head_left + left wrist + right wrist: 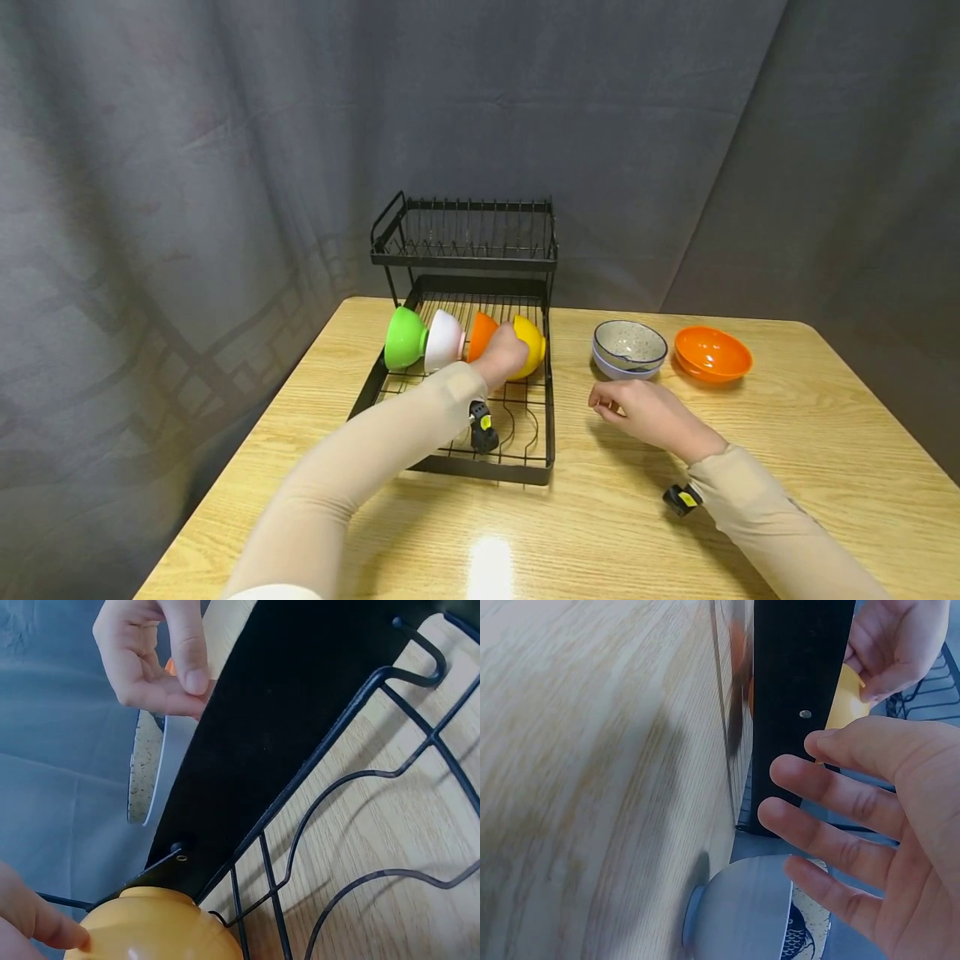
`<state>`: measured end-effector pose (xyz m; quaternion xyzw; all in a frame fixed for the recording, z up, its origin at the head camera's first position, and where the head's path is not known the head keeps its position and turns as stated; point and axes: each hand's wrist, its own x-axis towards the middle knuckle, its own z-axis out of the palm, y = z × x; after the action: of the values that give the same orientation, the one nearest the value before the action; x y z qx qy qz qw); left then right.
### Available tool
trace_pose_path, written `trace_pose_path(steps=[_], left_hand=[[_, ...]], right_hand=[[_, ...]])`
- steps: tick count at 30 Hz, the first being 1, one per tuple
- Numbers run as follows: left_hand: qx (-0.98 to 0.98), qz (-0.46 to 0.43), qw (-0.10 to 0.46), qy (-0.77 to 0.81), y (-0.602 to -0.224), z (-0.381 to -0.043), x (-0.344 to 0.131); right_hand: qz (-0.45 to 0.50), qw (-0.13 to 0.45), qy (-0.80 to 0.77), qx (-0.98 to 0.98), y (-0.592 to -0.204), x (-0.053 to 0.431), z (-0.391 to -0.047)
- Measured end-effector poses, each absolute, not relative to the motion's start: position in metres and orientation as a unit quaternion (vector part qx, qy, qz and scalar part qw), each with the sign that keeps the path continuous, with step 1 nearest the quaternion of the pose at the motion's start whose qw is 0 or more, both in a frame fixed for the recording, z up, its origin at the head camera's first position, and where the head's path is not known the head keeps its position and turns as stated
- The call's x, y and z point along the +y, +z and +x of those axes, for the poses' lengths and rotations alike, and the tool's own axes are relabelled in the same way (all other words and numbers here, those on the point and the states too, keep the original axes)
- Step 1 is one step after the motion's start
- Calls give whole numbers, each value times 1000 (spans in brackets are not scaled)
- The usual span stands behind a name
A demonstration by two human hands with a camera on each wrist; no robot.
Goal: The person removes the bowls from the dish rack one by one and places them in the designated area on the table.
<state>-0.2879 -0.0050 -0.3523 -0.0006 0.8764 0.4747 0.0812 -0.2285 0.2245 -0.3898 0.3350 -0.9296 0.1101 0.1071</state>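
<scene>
- Wooden table point(585, 533), beneath black rack point(487, 470).
- Yellow bowl point(535, 352): on its side, within the rack's right edge, pinched in my left hand point(504, 357).
- My right hand point(648, 412): fingers loosely bent, right of the rack.

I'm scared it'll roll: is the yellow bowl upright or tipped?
Tipped. The yellow bowl sits on its side in the dish rack, its foot pointing right in the head view, not down.

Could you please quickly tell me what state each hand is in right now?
Left hand: closed, holding the yellow bowl at the black rack.
Right hand: open, fingers relaxed, holding nothing.
</scene>
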Motion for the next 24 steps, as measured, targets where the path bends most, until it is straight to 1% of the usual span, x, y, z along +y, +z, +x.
trace_pose_path(steps=[5, 14, 24], left_hand=[[861, -5, 82, 501, -353, -290, -7], [829, -24, 115, 547, -350, -288, -12], [791, -15, 118, 600, -347, -290, -23]], right_hand=[[337, 109, 116, -928, -389, 225, -227], [336, 101, 116, -929, -386, 225, -227], [332, 95, 109, -932, -387, 225, -228]])
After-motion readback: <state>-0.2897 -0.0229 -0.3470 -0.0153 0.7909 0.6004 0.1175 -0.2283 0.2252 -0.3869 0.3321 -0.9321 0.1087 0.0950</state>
